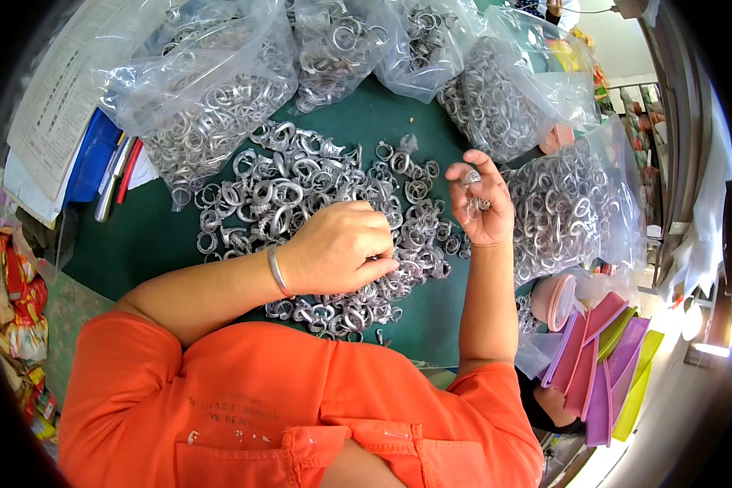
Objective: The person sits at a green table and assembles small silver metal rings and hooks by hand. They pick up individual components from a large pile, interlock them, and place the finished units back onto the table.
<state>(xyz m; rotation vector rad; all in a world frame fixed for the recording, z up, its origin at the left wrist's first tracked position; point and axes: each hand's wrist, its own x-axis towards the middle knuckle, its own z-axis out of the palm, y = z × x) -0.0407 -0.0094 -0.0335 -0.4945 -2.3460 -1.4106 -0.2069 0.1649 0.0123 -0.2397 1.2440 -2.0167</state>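
A loose heap of silver-coloured metal rings (285,193) is spread over the green tabletop (130,244) in front of me. Over the right part of the heap is my left hand (340,248), a metal bangle on its wrist; its fingers curl down among the rings, and what they pinch is hidden. Raised at the heap's right edge, my right hand (488,207) has its palm turned up and its fingers bent around a few small silver rings (473,179).
Clear plastic bags full of rings (211,106) line the far side, with another bag (557,207) at the right. Papers (57,98), a blue folder (93,154) and pens (128,171) lie far left. Pink, purple and green trays (602,366) and a pink cup (553,301) stand near right.
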